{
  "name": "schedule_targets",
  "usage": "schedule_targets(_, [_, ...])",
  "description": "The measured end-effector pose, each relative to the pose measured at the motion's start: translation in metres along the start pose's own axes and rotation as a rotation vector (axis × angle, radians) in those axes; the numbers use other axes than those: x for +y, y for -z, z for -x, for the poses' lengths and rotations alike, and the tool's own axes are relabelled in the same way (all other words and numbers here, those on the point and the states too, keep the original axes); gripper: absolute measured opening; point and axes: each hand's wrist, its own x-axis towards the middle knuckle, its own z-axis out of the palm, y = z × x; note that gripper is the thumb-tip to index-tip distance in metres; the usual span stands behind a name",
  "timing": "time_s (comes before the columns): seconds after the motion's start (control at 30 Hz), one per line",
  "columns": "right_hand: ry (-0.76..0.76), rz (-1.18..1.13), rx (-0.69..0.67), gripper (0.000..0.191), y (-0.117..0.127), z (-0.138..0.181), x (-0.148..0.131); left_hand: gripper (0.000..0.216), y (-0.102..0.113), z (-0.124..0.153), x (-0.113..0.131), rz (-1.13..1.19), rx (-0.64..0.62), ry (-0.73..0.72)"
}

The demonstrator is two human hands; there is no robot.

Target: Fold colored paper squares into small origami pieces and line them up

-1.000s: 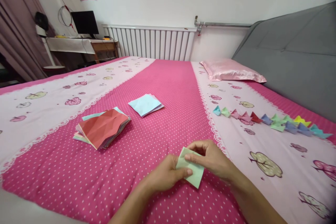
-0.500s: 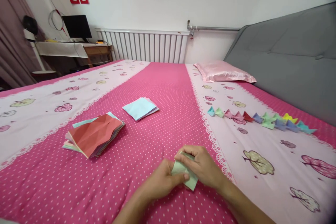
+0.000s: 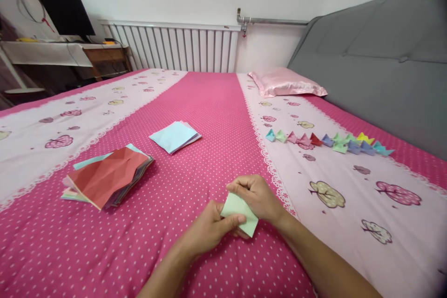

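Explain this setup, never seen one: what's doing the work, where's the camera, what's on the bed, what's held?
There's no machine: these are a person's bare hands. The only camera is worn on their head, looking forward and down, so the forearms enter from the bottom edge.

The left hand pinches a small, flat, pale-green piece of paper; the right hand is at its upper edge.

On the pink, white-dotted bedspread lie a loose stack of coloured paper topped by a creased red sheet and a smaller stack topped by light blue. To the right are small multicoloured folded-paper shapes; farther back, a shiny pale-pink pillow.
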Motion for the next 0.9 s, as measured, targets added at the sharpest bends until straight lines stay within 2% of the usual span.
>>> schedule_targets(0.2, [-0.028, -0.031, -0.025, 0.040, 0.001, 0.000, 0.001, 0.032, -0.003, 0.005, 0.008, 0.067, -0.060, 0.101])
schedule_targets(0.4, [0.007, -0.075, 0.076, 0.041, 0.002, -0.001, 0.005, 0.058, 0.002, 0.004, 0.001, -0.005, -0.091, 0.099])
schedule_targets(0.47, [-0.021, -0.151, 0.055, 0.043, 0.004, -0.002, 0.005, 0.060, 0.005, 0.003, -0.002, -0.009, -0.066, 0.103])
schedule_targets(0.57, [-0.076, -0.306, -0.050, 0.043, 0.009, -0.002, 0.003, 0.058, 0.006, 0.001, -0.004, 0.002, 0.002, 0.109])
schedule_targets(0.63, [-0.090, -0.359, -0.105, 0.037, 0.013, -0.002, 0.000, 0.055, 0.007, 0.001, -0.004, 0.041, 0.051, 0.104])
schedule_targets(0.77, [-0.093, -0.336, -0.137, 0.029, 0.020, -0.003, -0.002, 0.049, 0.007, 0.000, -0.005, 0.128, 0.101, 0.083])
schedule_targets(0.9, [-0.097, -0.298, -0.103, 0.023, 0.021, -0.003, 0.003, 0.047, 0.006, -0.001, -0.006, 0.169, 0.125, 0.087])
